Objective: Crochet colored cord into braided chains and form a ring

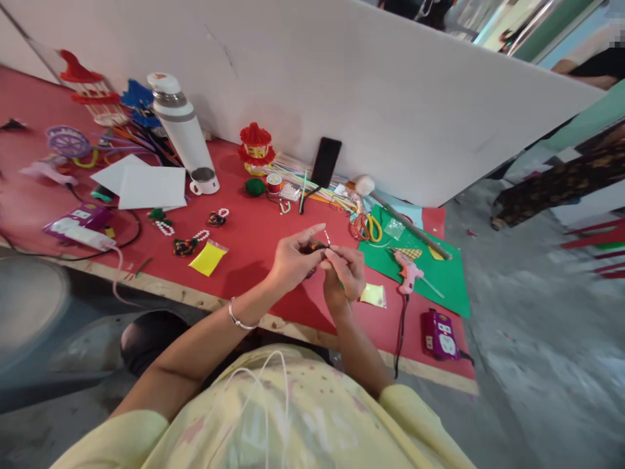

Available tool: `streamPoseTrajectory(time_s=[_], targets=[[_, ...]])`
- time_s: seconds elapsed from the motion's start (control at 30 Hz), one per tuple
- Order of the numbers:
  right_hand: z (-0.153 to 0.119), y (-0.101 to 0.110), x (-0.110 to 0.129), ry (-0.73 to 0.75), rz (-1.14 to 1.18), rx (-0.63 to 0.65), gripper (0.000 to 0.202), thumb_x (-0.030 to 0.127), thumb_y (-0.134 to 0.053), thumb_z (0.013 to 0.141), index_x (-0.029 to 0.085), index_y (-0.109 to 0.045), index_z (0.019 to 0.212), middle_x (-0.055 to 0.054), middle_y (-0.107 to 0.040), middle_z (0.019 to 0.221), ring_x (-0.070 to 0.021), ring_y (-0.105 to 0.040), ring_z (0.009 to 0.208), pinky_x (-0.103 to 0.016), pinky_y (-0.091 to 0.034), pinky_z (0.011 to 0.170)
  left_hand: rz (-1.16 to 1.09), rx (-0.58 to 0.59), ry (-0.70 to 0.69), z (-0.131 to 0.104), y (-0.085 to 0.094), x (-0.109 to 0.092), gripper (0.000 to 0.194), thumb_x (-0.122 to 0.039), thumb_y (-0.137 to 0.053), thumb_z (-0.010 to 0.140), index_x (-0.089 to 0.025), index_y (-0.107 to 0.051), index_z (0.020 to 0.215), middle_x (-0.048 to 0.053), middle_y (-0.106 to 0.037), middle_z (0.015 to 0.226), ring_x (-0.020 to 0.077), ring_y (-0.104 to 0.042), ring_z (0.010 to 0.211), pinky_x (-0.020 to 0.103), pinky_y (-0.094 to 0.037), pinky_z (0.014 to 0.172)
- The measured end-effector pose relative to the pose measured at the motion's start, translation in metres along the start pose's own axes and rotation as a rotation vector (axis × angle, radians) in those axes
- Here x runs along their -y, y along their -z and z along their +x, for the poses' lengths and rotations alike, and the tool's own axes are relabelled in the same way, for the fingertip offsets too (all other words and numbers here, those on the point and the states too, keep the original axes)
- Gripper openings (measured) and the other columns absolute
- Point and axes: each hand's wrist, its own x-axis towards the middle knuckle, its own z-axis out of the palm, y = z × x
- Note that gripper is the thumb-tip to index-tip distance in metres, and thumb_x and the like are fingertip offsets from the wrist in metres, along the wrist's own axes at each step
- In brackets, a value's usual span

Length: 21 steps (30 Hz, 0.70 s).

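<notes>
The white partition (312, 85) stands behind the red tabletop (234, 260) in front of you. On the right part of the tabletop lies the green sheet (449, 280), with the pink glue gun (408, 272) resting on it, and the purple power box (441, 335) sits near the sheet's lower edge. The white bottle (185, 133) stands toward the back left, beside the white paper sheets (152, 187), which overlap.

Your left hand (293, 260) and right hand (346, 267) meet above the tabletop, near its front edge. Your left fingers grasp the small dark craft piece (311, 249), thumb pressed in and index finger stretched out above it. Your right thumb and fingertips pinch the same piece at its right end, where a short beaded strand (327, 238) sticks up between your hands. The dark piece is partly hidden by your fingers, so its full shape cannot be told.

Beyond your hands, the black phone (327, 161) leans against the partition, and the red-and-yellow ornament (256, 146) stands farther left. The yellow packet (208, 258) lies left of your hands, just beside a dark floral piece (184, 246) with white beads. The red thread spool (274, 184) is next to the green ball (254, 187).
</notes>
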Motion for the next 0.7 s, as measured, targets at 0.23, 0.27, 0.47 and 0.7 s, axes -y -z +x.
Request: streamPoseTrajectory(time_s=[0.23, 0.27, 0.47, 0.7], targets=[[0.034, 0.022, -0.009, 0.110, 0.202, 0.241, 0.026, 0.042, -0.074, 0.093, 0.038, -0.078, 0.118, -0.005, -0.081, 0.102, -0.0236, -0.076, 0.089, -0.045, -0.061, 0.081, -0.248, 0.276, 0.403, 0.009, 0.027, -0.032, 0.071, -0.014, -0.091, 0.058, -0.011, -0.075, 0.128, 0.000, -0.070, 0.067, 0.0049, -0.051, 0.046, 0.017, -0.024, 0.040], [0.040, 0.028, -0.010, 0.107, 0.226, 0.300, 0.027, 0.040, -0.075, 0.092, 0.037, -0.078, 0.119, -0.005, -0.082, 0.104, -0.0233, -0.076, 0.089, -0.044, -0.061, 0.081, -0.237, 0.267, 0.383, 0.010, 0.030, -0.035, 0.070, -0.012, -0.091, 0.059, -0.011, -0.075, 0.127, 0.000, -0.070, 0.067, 0.0043, -0.051, 0.046, 0.017, -0.027, 0.041], [0.069, 0.051, -0.006, 0.080, 0.279, 0.550, 0.029, 0.033, -0.081, 0.088, 0.035, -0.080, 0.116, -0.005, -0.084, 0.106, -0.0226, -0.077, 0.092, -0.042, -0.061, 0.085, -0.167, 0.251, 0.291, 0.010, 0.035, -0.033, 0.067, -0.009, -0.088, 0.060, -0.010, -0.076, 0.126, 0.001, -0.072, 0.074, 0.0069, -0.060, 0.057, 0.018, -0.042, 0.053], [0.070, 0.058, -0.012, -0.225, 0.396, 0.572, 0.015, 0.043, -0.077, 0.091, 0.031, -0.085, 0.095, -0.004, -0.084, 0.087, -0.0238, -0.078, 0.087, -0.042, -0.063, 0.082, -0.068, 0.356, 0.266, 0.013, 0.040, -0.031, 0.059, -0.011, -0.086, 0.061, -0.011, -0.081, 0.119, 0.002, -0.071, 0.074, 0.0064, -0.056, 0.055, 0.021, -0.043, 0.056]])
